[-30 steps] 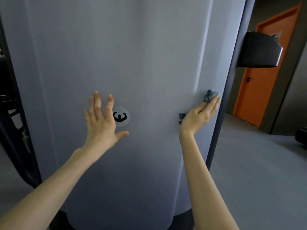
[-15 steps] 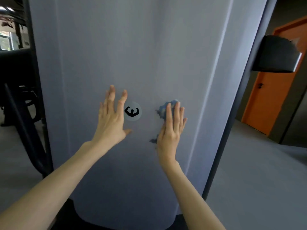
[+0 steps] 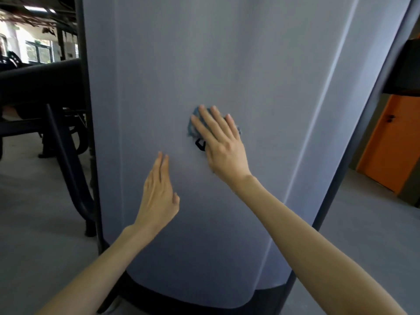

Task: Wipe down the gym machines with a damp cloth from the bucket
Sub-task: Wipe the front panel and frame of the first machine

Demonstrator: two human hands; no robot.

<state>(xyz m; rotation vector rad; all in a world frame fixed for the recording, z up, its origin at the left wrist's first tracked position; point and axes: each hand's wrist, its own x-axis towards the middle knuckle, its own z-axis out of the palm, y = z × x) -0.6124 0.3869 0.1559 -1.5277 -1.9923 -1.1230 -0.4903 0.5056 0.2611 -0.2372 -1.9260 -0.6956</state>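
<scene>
A blue cloth is pressed flat against the grey panel of a gym machine by the right hand. The fingers are stretched out straight and slightly spread, so nothing is clutched; the cloth is pinned beneath the palm. Only crumpled blue edges can be seen, past the fingertips and at either side of the hand. Just below the index finger, part of a black logo is exposed, the rest being covered by the hand and cloth. Lower and to the left of this grip, the left hand is held open with straight fingers kept together and nothing in it. Whether its fingertips touch the panel cannot be told. The panel is smooth, matt and gently curved, with faint upright creases, and is seated below on a rounded black base. Its far right edge is bordered by a dark slanted post. Farther right, an orange door is seen, with a black box-like shape above it. Well to the left, dark tubular machine frames are stood on a grey floor.
</scene>
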